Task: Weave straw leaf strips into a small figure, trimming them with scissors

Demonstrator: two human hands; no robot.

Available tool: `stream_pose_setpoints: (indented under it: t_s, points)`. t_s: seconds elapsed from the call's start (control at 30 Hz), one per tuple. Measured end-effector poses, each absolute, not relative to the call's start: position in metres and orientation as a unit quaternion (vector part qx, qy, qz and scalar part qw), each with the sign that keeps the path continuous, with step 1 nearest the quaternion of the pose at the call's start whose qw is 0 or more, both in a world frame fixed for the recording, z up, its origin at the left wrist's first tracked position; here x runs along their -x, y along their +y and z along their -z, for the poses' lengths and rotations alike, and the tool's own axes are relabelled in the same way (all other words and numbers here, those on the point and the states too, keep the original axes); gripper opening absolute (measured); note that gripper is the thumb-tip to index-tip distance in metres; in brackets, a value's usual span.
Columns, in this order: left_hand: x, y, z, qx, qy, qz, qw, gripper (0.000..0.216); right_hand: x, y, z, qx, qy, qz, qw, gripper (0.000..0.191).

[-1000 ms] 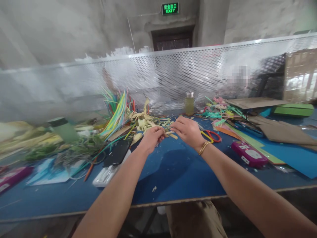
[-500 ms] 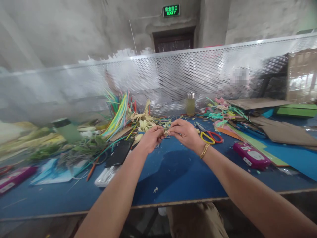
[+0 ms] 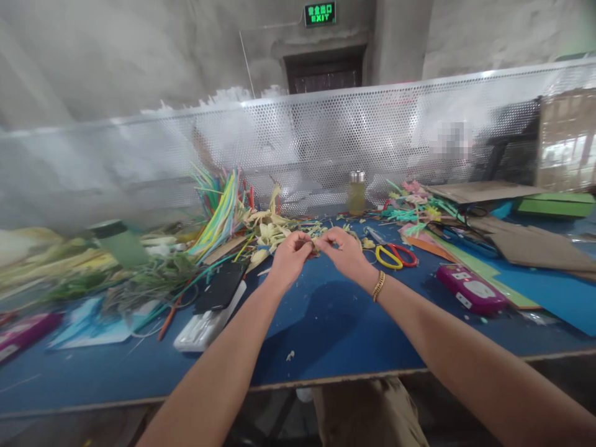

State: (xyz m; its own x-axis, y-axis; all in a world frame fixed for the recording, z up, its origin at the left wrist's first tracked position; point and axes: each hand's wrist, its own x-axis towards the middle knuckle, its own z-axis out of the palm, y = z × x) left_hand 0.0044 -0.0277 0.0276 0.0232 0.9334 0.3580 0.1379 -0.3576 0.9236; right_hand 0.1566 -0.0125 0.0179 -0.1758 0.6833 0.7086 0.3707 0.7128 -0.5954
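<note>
A gray wall [image 3: 116,62] rose at the back, and a metal screen [image 3: 326,143] full of little holes stood in front of it. The blue table [image 3: 335,329] reached from side to side. Near its right edge lay a big blue sheet [image 3: 549,298], with flat brown cardboard [image 3: 531,242] just behind it. A bunch of bright sticks [image 3: 218,217] leaned near the back edge, left of the middle. A messy heap of pale leaves [image 3: 270,233] lay just beside the sticks.

The left hand [image 3: 291,254] and the right hand [image 3: 344,248] met over the middle of the table, in front of the leaves. A purple box [image 3: 471,288] sat toward the right edge. A black phone [image 3: 221,287] lay on a white case [image 3: 198,332], left of the left hand. A bottle [image 3: 357,194] stood by the back edge. Scissors [image 3: 398,253] with yellow and red handles lay just right of the right hand. The smallest thing was a tan piece [image 3: 316,244] between the two hands. Both hands pinched it with thumbs and fingertips, but most of it was hidden.
</note>
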Motion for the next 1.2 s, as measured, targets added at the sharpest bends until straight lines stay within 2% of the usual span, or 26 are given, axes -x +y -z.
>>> stream_pose_setpoints:
  t_s: [0.17, 0.33, 0.7, 1.2]
  points:
    - [-0.008, -0.026, -0.023, -0.626, 0.430, -0.570, 0.315, 0.006, -0.152, -0.010, -0.015, 0.330, -0.738, -0.167, 0.564, 0.015]
    - [-0.008, -0.026, -0.021, -0.648, 0.435, -0.566, 0.263, 0.005, -0.151, -0.007, -0.014, 0.330, -0.720, -0.203, 0.576, 0.017]
    - [-0.008, -0.029, -0.021, -0.696, 0.413, -0.541, 0.226, 0.004, -0.149, -0.007, -0.016, 0.387, -0.640, -0.358, 0.560, 0.016]
    - [-0.006, -0.029, -0.022, -0.730, 0.419, -0.488, 0.231, 0.007, -0.158, -0.009, -0.021, 0.398, -0.698, -0.273, 0.529, 0.016]
